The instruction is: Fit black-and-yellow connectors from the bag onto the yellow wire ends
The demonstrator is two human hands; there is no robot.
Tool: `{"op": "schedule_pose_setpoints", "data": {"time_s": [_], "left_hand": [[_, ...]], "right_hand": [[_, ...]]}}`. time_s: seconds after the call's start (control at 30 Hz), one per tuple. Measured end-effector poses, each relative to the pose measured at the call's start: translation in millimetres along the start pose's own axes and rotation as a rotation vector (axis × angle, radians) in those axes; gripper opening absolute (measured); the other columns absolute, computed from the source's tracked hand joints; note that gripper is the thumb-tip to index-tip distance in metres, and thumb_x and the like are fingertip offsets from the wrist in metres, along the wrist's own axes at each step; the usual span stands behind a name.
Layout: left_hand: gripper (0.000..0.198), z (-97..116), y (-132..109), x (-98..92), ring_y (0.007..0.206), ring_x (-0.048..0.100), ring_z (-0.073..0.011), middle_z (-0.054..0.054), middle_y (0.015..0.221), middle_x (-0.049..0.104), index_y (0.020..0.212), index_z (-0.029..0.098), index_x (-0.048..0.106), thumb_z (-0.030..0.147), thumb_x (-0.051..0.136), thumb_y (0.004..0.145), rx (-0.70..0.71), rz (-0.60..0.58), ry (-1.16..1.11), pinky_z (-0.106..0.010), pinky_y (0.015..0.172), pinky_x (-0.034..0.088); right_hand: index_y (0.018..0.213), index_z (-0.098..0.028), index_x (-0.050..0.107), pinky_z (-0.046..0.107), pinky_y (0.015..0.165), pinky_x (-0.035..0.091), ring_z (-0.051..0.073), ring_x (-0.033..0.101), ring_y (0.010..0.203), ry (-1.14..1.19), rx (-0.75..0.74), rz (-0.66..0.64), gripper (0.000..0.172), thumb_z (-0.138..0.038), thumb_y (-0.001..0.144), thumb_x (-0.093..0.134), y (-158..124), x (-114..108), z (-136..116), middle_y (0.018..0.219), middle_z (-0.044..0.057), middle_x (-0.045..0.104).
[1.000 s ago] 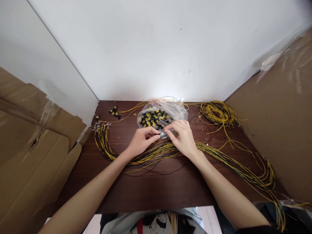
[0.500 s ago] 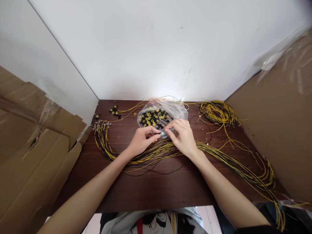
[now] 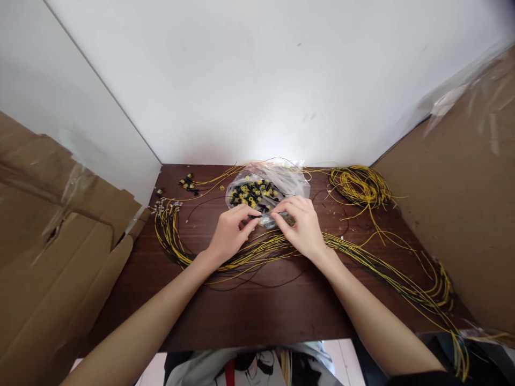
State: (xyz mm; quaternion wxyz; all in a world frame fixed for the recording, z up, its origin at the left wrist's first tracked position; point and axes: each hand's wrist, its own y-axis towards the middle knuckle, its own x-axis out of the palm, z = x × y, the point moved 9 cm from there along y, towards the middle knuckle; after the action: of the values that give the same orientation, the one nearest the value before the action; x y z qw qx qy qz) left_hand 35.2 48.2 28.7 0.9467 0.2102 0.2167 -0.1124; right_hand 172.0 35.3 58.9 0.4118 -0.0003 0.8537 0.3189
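Over the middle of the table, my left hand (image 3: pixel 232 231) pinches a small black piece (image 3: pixel 254 216) between thumb and fingertips; its exact kind is too small to tell. Facing it, my right hand (image 3: pixel 300 224) is closed in a pinch, and what lies in its fingertips is too small to make out. A short gap separates the two hands. Just behind them lies a clear plastic bag (image 3: pixel 292 185) with several black-and-yellow connector parts (image 3: pixel 251 194). Beneath both wrists runs a long bundle of yellow and black wires (image 3: pixel 257 252).
Coiled yellow and black wires (image 3: pixel 360 185) lie at the back right. A few black-and-yellow parts (image 3: pixel 189 183) sit at the back left, near white wire ends (image 3: pixel 164 205). Cardboard (image 3: pixel 60 252) stands left, another cardboard panel (image 3: pixel 462 214) right, a white wall (image 3: pixel 257 80) behind.
My left hand has shifted slightly left, widening the gap between the hands. A thin dark wire now shows on the table left of the bag. My right hand has hardly moved.
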Motion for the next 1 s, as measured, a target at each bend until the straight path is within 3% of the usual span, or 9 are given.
{"op": "schedule_pose_setpoints", "data": {"time_s": [0.17, 0.33, 0.5, 0.73, 1.0], "left_hand": [[0.017, 5, -2, -8.8, 0.072, 0.064, -0.0118, -0.009, 0.109, 0.063, 0.093, 0.015, 0.066, 0.023, 0.053, 0.085, 0.043, 0.076, 0.000, -0.017, 0.047, 0.054], [0.020, 8, -3, -6.7, 0.076, 0.065, -0.0122, -0.010, 0.124, 0.057, 0.097, 0.016, 0.066, 0.023, 0.052, 0.086, 0.066, 0.050, 0.042, -0.018, 0.050, 0.057], [0.020, 9, -5, -6.1, 0.074, 0.065, -0.0115, -0.011, 0.126, 0.055, 0.098, 0.015, 0.065, 0.024, 0.051, 0.086, 0.070, 0.054, 0.026, -0.017, 0.047, 0.056], [0.017, 9, -3, -8.3, 0.062, 0.061, -0.0073, -0.011, 0.124, 0.056, 0.093, 0.014, 0.066, 0.023, 0.053, 0.086, 0.063, 0.078, 0.026, -0.018, 0.045, 0.054], [0.014, 11, -3, -3.0, 0.085, 0.062, -0.0151, -0.008, 0.103, 0.065, 0.091, 0.017, 0.067, 0.021, 0.054, 0.085, 0.133, 0.047, 0.125, -0.020, 0.057, 0.051]], "right_hand": [[0.081, -0.020, 0.063, 0.037, 0.082, 0.040, 0.020, 0.055, 0.088, 0.020, 0.003, 0.019, 0.007, -0.020, 0.084, 0.056, 0, -2, -1, 0.085, 0.003, 0.065], [0.095, -0.022, 0.065, 0.036, 0.081, 0.045, 0.020, 0.055, 0.090, 0.111, -0.071, -0.063, 0.014, -0.026, 0.088, 0.054, -3, 7, -11, 0.093, 0.005, 0.064], [0.090, -0.022, 0.067, 0.035, 0.079, 0.046, 0.019, 0.056, 0.087, 0.115, -0.086, -0.094, 0.018, -0.027, 0.090, 0.050, -3, 10, -13, 0.092, 0.005, 0.064], [0.082, -0.020, 0.069, 0.037, 0.077, 0.043, 0.020, 0.056, 0.083, 0.004, 0.019, 0.021, 0.020, -0.026, 0.089, 0.051, -1, -2, 3, 0.085, 0.005, 0.066], [0.099, -0.023, 0.067, 0.039, 0.082, 0.038, 0.022, 0.053, 0.095, -0.072, -0.029, 0.009, 0.017, -0.025, 0.089, 0.053, -2, 0, 1, 0.099, 0.005, 0.065]]}}
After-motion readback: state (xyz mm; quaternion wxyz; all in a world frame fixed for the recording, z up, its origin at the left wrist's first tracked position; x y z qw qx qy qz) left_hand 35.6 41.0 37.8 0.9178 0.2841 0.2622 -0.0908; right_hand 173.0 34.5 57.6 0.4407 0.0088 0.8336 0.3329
